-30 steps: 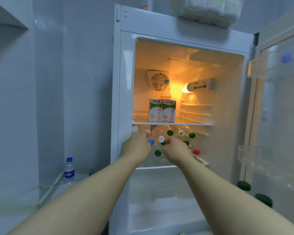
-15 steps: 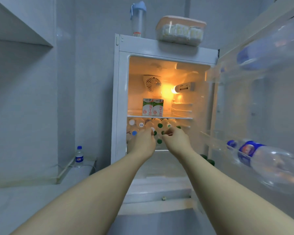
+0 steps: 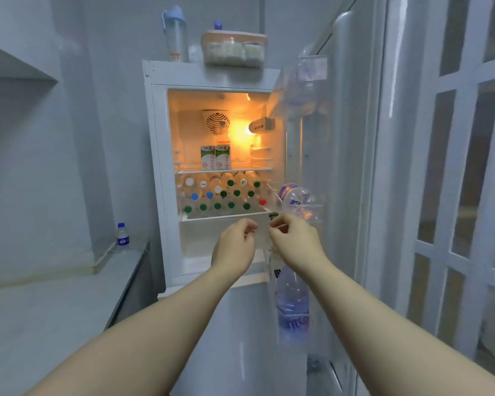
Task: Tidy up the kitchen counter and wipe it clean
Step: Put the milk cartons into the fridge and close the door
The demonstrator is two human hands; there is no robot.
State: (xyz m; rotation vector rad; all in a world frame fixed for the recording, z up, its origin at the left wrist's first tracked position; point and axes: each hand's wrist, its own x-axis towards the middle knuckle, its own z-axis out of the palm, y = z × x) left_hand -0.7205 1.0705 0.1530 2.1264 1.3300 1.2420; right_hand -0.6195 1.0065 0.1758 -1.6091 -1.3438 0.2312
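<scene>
- Both my hands have pulled back out of the fridge (image 3: 155,172); left hand (image 3: 235,247) and right hand (image 3: 295,244) now loosely curled, empty, just below its bottle shelf (image 3: 226,216).
- Counter (image 3: 55,304) left of fridge, bare; small water bottle (image 3: 122,238) at its far edge.
- Fridge door (image 3: 340,167) open at right; clear room between.

Small home kitchen. Open white fridge (image 3: 212,178), interior lamp lit, two milk cartons (image 3: 215,157) on upper shelf, rows of capped bottles (image 3: 220,195) stacked below. Pale tabletop (image 3: 55,304) beside it carries one water bottle (image 3: 122,238). Plain tiled walls.
</scene>
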